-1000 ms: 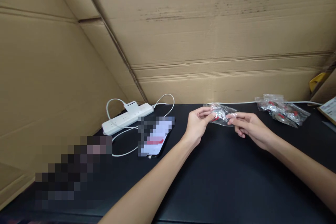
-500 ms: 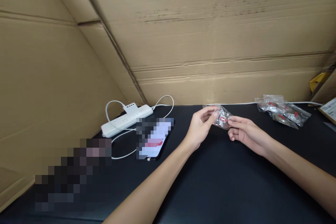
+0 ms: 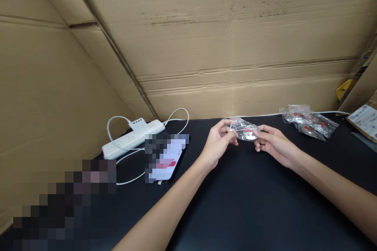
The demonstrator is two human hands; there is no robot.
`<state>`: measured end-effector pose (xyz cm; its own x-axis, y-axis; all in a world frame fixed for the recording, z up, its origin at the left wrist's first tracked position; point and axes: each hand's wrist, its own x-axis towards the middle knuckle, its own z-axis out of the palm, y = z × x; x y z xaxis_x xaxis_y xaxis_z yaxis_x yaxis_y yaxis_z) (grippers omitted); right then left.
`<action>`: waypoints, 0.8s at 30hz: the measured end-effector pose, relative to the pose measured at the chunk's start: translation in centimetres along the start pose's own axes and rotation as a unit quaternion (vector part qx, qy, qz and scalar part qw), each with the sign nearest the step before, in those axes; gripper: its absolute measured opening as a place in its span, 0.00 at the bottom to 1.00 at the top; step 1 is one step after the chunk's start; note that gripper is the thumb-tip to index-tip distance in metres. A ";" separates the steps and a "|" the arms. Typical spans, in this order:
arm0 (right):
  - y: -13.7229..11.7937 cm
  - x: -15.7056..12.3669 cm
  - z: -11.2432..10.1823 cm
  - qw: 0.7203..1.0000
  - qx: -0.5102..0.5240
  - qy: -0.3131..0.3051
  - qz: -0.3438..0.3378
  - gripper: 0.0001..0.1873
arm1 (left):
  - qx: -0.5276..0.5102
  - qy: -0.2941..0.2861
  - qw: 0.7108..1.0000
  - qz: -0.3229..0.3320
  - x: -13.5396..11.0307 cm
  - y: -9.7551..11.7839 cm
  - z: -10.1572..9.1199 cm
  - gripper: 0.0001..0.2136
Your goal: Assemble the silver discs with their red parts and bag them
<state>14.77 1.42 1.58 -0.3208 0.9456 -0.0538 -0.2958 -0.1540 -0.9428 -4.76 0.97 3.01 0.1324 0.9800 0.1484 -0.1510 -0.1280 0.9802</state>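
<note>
Both my hands hold one small clear plastic bag above the black table, a little past its middle. Inside the bag I see a round silvery part and a bit of red. My left hand pinches the bag's left end between thumb and fingers. My right hand grips the right end with thumb and forefinger. The bag is crumpled between them.
A heap of similar clear bags with red bits lies at the back right. A white power strip with cables and a phone sit at the back left. Cardboard walls enclose the table. A labelled box is at the right edge.
My hands have drawn closer together and the bag between them has bunched up and turned. The view has shifted slightly to the right.
</note>
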 end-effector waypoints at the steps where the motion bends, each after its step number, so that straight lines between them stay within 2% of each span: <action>1: 0.1 0.1 -0.2 1.000 -0.005 -0.004 -0.001 0.13 | -0.006 -0.004 1.000 -0.017 0.0 0.0 0.0 0.10; 5: 0.2 0.3 -0.6 0.999 -0.020 -0.027 0.004 0.13 | -0.011 -0.034 0.998 -0.050 -0.2 -0.1 0.3 0.11; 9: 0.2 0.3 -0.6 0.999 -0.022 -0.032 0.009 0.12 | -0.019 -0.058 0.998 -0.034 -0.5 -0.4 0.4 0.14; 14: 0.1 0.1 -0.5 0.997 -0.021 -0.061 0.039 0.12 | -0.010 -0.066 0.998 0.009 -0.3 -0.6 0.2 0.09; 19: 0.0 0.1 -0.3 0.995 0.014 -0.085 0.058 0.11 | -0.023 -0.046 0.998 0.027 -0.2 -0.6 0.2 0.09; 24: 0.2 0.4 -0.4 0.995 0.051 -0.073 0.056 0.12 | -0.032 0.001 0.999 0.032 0.0 -0.2 0.0 0.08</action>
<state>14.97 1.89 1.23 -0.4812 0.8707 -0.1014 -0.3377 -0.2909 -0.8952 -4.68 1.04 2.80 0.1178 0.9707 0.2096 -0.2223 -0.1799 0.9582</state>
